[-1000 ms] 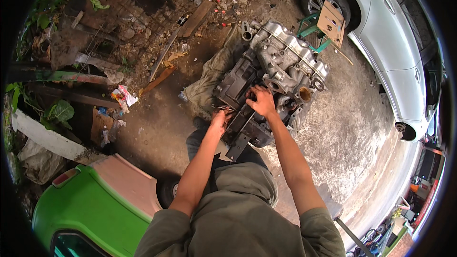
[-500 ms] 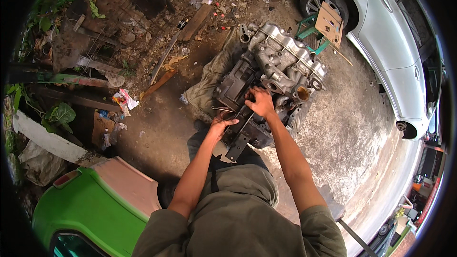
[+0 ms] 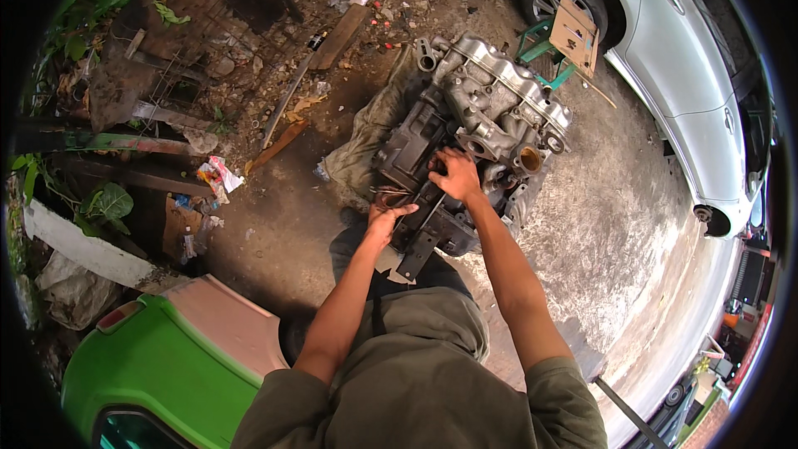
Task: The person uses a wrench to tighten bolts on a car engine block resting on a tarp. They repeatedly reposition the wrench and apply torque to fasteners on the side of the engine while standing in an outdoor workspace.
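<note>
A car engine [image 3: 504,104] of grey metal lies on the ground in front of me, its ribbed silver cover at the far side. Against its near side is a long dark metal bracket [image 3: 418,256] with holes at its near end. My left hand [image 3: 386,218] is closed at the bracket's left edge, thumb stretched across toward it. A thin, light-coloured piece shows by its fingers, too small to name. Farther right, my right hand [image 3: 454,175] presses curled fingers into the dark part below the intake ports. What those fingertips grip is hidden.
A crumpled cloth [image 3: 362,141] lies left of the engine. Beyond it are a wooden plank [image 3: 341,37] and scattered litter. A green stool [image 3: 544,50] with a cardboard sheet stands by the silver car [image 3: 665,58]. A green car body [image 3: 179,349] is at near left.
Both hands stay at nearly the same places on the engine. The fingers of my left hand have shifted slightly, and the view has moved a little.
</note>
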A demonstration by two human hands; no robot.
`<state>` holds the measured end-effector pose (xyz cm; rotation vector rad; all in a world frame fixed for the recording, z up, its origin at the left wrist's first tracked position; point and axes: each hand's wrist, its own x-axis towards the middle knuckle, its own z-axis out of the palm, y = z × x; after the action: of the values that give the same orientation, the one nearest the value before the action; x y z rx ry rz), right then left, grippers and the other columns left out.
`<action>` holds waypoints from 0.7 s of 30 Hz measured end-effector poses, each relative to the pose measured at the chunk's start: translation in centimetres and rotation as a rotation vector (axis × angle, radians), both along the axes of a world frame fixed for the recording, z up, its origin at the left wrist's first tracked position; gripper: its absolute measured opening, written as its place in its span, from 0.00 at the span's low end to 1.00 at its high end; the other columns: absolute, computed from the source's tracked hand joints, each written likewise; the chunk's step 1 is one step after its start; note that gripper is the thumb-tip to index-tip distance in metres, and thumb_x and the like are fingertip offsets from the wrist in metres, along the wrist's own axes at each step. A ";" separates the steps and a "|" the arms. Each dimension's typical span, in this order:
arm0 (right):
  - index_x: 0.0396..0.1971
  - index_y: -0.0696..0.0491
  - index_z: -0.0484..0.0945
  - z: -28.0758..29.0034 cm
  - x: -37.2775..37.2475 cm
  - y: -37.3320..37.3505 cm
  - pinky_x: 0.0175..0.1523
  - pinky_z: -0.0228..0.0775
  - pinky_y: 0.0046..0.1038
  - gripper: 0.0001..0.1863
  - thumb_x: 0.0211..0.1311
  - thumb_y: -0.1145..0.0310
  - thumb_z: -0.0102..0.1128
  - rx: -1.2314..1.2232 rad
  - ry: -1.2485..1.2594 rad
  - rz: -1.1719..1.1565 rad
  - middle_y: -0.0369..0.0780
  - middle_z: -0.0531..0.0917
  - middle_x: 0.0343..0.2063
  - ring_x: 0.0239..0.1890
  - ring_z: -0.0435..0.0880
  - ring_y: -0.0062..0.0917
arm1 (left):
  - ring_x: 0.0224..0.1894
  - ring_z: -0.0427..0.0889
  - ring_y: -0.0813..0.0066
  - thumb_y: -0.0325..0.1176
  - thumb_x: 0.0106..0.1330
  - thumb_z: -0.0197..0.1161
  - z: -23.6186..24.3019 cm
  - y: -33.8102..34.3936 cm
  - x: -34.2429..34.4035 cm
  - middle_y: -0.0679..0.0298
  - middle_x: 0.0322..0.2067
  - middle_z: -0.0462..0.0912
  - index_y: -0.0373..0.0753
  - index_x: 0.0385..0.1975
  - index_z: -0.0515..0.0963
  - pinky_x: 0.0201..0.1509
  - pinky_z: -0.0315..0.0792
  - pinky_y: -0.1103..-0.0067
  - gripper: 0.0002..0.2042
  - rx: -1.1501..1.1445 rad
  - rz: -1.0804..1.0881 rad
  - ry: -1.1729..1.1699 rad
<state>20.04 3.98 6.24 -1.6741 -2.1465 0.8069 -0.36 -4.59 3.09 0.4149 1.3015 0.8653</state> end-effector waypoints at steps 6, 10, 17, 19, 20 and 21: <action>0.37 0.50 0.83 -0.2 0.0 0.1 0.61 0.66 0.42 0.19 0.48 0.54 0.65 0.036 -0.022 -0.002 0.44 0.81 0.40 0.53 0.78 0.42 | 0.44 0.83 0.71 0.20 0.48 0.79 -0.4 -0.3 0.0 0.60 0.45 0.85 0.35 0.46 0.78 0.48 0.82 0.75 0.24 0.089 -0.016 0.101; 0.40 0.50 0.84 -0.6 0.1 0.3 0.61 0.66 0.42 0.21 0.48 0.54 0.65 -0.012 -0.027 0.002 0.44 0.81 0.41 0.53 0.78 0.42 | 0.41 0.84 0.73 0.28 0.59 0.75 -0.8 -0.4 -0.1 0.60 0.45 0.85 0.36 0.46 0.79 0.45 0.82 0.78 0.16 0.050 0.065 0.002; 0.46 0.51 0.82 -0.6 0.2 0.1 0.60 0.65 0.43 0.24 0.47 0.57 0.66 0.031 -0.036 0.009 0.46 0.79 0.44 0.55 0.76 0.44 | 0.38 0.89 0.65 0.38 0.74 0.61 -3.2 0.5 -1.2 0.56 0.39 0.86 0.32 0.48 0.75 0.39 0.86 0.73 0.14 -0.077 0.195 -0.030; 0.46 0.52 0.82 -0.2 0.6 0.0 0.62 0.65 0.42 0.23 0.48 0.59 0.65 -0.092 -0.011 0.067 0.47 0.79 0.46 0.56 0.75 0.44 | 0.38 0.89 0.61 0.36 0.75 0.59 -4.0 0.9 -1.7 0.54 0.38 0.86 0.31 0.47 0.75 0.39 0.87 0.72 0.13 -0.105 0.244 -0.003; 0.47 0.52 0.81 0.1 0.9 0.1 0.62 0.64 0.42 0.23 0.49 0.59 0.65 -0.158 -0.001 0.097 0.47 0.78 0.47 0.57 0.74 0.44 | 0.38 0.89 0.60 0.35 0.75 0.58 -4.3 1.0 -2.1 0.53 0.37 0.86 0.31 0.47 0.75 0.38 0.87 0.72 0.12 -0.162 0.267 0.014; 0.47 0.51 0.81 0.4 0.9 0.1 0.63 0.64 0.43 0.22 0.50 0.60 0.64 -0.170 0.035 0.077 0.47 0.78 0.46 0.56 0.74 0.44 | 0.39 0.89 0.57 0.34 0.76 0.56 -4.3 1.0 -2.4 0.51 0.37 0.85 0.30 0.44 0.74 0.40 0.88 0.69 0.12 -0.161 0.265 -0.007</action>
<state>20.95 4.05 6.67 -1.6508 -2.1842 1.0606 -2.80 -3.56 -1.22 0.1135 1.4281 0.9719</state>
